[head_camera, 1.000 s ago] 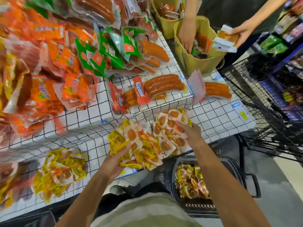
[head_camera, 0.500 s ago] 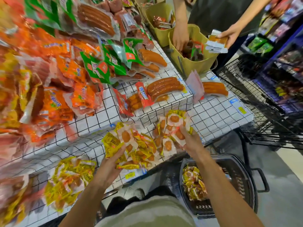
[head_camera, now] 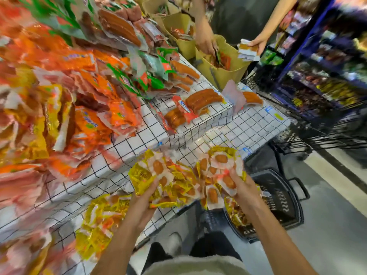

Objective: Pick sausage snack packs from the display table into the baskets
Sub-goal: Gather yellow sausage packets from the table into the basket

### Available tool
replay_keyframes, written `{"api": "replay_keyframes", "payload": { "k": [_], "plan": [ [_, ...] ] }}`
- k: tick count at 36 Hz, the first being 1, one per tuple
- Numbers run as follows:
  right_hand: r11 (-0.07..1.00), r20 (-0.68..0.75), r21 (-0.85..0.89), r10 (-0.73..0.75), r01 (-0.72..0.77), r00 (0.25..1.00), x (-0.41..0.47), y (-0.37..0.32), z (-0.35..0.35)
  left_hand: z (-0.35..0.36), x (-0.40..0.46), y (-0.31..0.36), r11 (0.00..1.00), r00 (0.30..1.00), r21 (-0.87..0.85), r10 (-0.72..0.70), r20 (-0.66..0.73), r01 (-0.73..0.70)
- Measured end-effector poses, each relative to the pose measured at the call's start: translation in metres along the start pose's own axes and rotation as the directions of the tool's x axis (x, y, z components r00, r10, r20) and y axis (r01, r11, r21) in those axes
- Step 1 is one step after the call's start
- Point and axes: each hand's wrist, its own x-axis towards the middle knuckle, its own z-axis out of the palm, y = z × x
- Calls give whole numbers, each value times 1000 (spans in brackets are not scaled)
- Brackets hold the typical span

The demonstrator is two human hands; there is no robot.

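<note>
Two bunches of yellow sausage snack packs (head_camera: pixel 174 181) are held up over the front edge of the display table (head_camera: pixel 256 124) — one in each hand, the two bunches touching in the middle. The left hand (head_camera: pixel 142 207) grips its bunch from below, fingers curled up into the yellow wrappers with the thumb on the near side. The right hand (head_camera: pixel 243 190) holds the other bunch with its thumb pressed across a clear-fronted pack, the remaining fingers hidden behind the packs.

Just below the right forearm sits a black basket (head_camera: pixel 284 197) on the floor, with more yellow packs (head_camera: pixel 236 213) already lying inside it. Another heap of the same yellow packs (head_camera: pixel 101 219) lies on the table's lower tier, left of the left wrist.

Farther up the grid-patterned table, orange packs (head_camera: pixel 93 120), green packs (head_camera: pixel 139 76) and larger sausage packs (head_camera: pixel 200 100) are piled — much of this is blurred. At the far end, another person's hand (head_camera: pixel 205 41) reaches into a yellow-green basket (head_camera: pixel 224 70), while their other hand (head_camera: pixel 258 43) holds a few pale packs (head_camera: pixel 247 50). A wire cart (head_camera: pixel 297 116) stands on the right.
</note>
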Motion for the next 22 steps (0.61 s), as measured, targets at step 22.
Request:
{"api": "replay_keyframes", "payload": {
  "k": [22],
  "plan": [
    [994,-272,106,15,15,962,-79,60,-165,94,-7,-84,926,970,364,5,243,-96]
  ]
}}
